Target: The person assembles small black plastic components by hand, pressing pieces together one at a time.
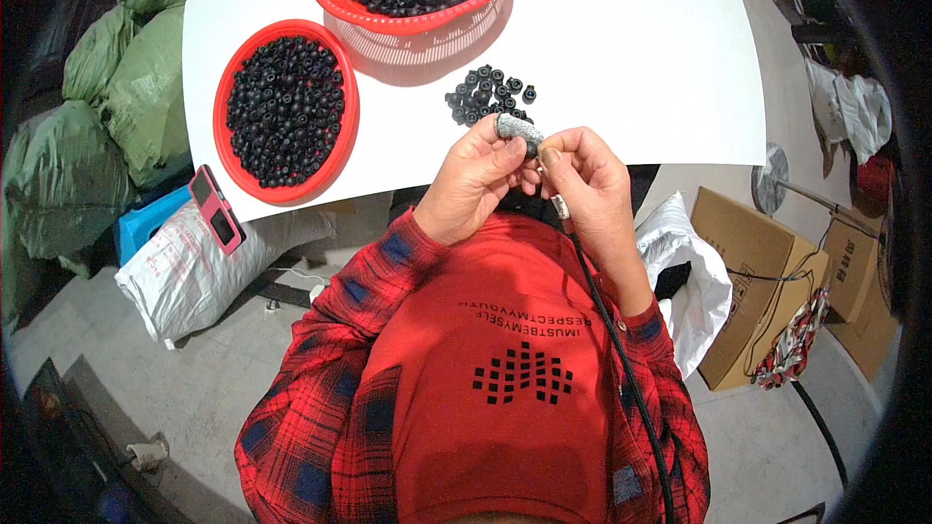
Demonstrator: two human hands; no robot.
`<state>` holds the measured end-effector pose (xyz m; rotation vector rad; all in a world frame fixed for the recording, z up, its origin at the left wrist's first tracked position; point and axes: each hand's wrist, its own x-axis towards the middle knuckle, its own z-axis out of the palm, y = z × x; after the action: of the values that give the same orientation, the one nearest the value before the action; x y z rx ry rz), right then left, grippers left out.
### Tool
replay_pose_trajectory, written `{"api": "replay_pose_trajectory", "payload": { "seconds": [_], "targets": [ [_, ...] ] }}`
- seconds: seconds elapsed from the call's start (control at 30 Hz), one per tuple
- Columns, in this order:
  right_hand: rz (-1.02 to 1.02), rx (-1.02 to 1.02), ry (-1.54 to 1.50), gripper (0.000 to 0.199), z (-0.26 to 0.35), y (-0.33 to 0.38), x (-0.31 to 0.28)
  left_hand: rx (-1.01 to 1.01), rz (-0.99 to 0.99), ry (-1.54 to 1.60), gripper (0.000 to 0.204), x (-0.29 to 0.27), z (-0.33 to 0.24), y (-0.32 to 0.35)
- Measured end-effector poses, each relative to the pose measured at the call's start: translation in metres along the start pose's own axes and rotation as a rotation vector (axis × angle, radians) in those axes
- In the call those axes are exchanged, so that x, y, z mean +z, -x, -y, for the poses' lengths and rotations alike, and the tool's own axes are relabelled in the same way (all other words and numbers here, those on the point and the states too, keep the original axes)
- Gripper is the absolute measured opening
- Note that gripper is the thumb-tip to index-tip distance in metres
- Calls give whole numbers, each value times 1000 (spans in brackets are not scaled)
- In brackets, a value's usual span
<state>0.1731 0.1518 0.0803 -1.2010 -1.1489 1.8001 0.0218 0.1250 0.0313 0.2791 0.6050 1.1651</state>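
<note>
My left hand [478,177] pinches a small round black plastic piece [531,149] between thumb and forefinger. Silvery-grey wrapping [515,128] covers that forefinger. Close against it, my right hand [594,182] is closed on a slim corded tool [560,205] with a pale wrapped part. A black cable [610,318] runs from the tool down along my right side. The tool's tip and where it meets the piece are hidden by my fingers. Just beyond my hands, a loose pile of similar black pieces [485,94] lies on the white table [641,68].
A red tray [351,126] full of black pieces stands at left. Behind it is a red basket [408,27] with more. A pink phone case [216,209] hangs at the table's left edge. Green sacks [146,107] flank the left; a white bag [694,281] and cardboard box [743,233], the right.
</note>
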Motion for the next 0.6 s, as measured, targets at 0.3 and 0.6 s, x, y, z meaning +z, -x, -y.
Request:
{"api": "replay_pose_trajectory", "payload": {
  "seconds": [0.3, 0.6],
  "targets": [
    [1, 4, -12, 8, -1, 0, -1, 46, -11, -54, 18, 6, 2, 0],
    [48, 42, -6, 11, -1, 0, -3, 55, 3, -88, 29, -1, 2, 1]
  ]
}}
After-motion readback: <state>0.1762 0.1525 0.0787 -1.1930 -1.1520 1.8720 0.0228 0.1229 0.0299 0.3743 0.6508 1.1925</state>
